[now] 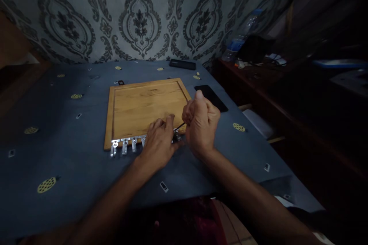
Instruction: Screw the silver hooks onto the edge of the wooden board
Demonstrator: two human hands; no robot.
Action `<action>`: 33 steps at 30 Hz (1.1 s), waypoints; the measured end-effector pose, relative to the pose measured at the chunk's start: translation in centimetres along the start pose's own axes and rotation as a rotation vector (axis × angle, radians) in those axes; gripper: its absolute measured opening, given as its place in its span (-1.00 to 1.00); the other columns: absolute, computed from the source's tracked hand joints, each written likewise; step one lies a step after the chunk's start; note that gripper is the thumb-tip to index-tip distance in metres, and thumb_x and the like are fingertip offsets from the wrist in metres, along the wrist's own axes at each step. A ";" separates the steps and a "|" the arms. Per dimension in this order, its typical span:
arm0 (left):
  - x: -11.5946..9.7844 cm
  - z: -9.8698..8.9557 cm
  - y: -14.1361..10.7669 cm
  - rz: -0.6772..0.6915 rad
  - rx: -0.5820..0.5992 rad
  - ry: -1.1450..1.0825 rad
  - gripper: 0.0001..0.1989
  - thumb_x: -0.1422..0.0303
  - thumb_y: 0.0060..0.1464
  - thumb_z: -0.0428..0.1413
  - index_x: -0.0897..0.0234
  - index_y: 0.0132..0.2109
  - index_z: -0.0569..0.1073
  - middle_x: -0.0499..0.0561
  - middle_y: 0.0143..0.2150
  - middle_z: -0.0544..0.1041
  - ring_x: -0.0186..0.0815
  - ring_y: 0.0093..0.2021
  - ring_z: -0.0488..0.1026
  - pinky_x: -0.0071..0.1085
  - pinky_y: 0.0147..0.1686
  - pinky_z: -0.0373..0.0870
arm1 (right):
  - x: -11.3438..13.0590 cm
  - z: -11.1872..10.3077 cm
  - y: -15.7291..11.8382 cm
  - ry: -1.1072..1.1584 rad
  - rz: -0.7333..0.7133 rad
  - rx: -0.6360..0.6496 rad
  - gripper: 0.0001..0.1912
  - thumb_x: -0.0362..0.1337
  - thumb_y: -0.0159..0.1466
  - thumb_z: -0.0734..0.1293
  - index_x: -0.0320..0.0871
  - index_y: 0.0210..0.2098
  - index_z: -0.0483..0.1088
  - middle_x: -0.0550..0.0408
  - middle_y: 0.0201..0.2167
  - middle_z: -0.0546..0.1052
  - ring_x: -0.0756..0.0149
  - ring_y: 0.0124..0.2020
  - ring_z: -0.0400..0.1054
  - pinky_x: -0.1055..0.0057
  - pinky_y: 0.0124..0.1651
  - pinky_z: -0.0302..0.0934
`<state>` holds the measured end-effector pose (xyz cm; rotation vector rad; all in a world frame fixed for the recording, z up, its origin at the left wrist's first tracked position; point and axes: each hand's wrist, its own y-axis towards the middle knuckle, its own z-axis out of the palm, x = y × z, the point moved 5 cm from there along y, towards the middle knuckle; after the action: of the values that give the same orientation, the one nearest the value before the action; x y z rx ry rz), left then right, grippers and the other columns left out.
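Note:
A framed wooden board (146, 103) lies flat, with a row of silver metal hooks, a hook rail (125, 142), along its near edge. My left hand (159, 141) is closed over the right part of the rail, pressing it against the board and hiding several hooks. Above the board's near right corner, my right hand (201, 122) makes a fist around a screwdriver (180, 126). Its thin dark shaft slants down left to the rail beside my left fingertips. The handle is hidden inside the fist, and the tip's exact contact is too small to make out.
A blue cloth with pineapple prints (71, 138) covers the table. A black phone (214, 97) lies right of the board, and a dark oblong case (182, 64) sits by the patterned wall. On the dark side table (230, 69) stands a plastic bottle (237, 44).

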<state>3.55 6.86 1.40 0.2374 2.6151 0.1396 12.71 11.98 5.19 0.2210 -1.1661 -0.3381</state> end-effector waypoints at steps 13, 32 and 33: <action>0.2 0.0 -0.1 -0.006 -0.001 0.039 -0.27 0.32 0.10 0.30 0.33 0.29 0.12 0.15 -0.01 0.53 -0.03 0.06 0.41 -0.10 0.07 0.33 | 2.5 -0.4 1.4 0.146 -0.063 0.178 -0.36 -0.07 0.25 0.43 -0.12 -0.75 0.03 0.31 -0.79 0.03 0.56 -0.74 -0.13 0.45 -0.66 -0.23; 0.1 0.2 -0.2 0.030 -0.029 0.049 -0.33 0.31 0.12 0.28 0.28 0.26 0.14 0.12 -0.01 0.54 -0.03 0.05 0.40 -0.07 0.06 0.33 | 0.9 -0.7 0.8 0.191 0.078 0.231 -0.34 -0.03 0.22 0.44 -0.14 -0.77 0.02 0.30 -0.81 0.04 0.59 -0.76 -0.14 0.47 -0.65 -0.22; 0.1 0.2 -0.3 0.034 -0.030 0.052 -0.33 0.32 0.12 0.28 0.29 0.26 0.14 0.12 -0.01 0.54 -0.03 0.05 0.40 -0.07 0.06 0.33 | 0.9 -0.6 0.8 0.191 0.078 0.233 -0.34 -0.03 0.22 0.44 -0.14 -0.77 0.02 0.30 -0.81 0.04 0.59 -0.76 -0.14 0.47 -0.65 -0.22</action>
<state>3.52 6.64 1.12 0.2707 2.6593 0.1996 13.73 12.37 5.98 0.4013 -1.0213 -0.1085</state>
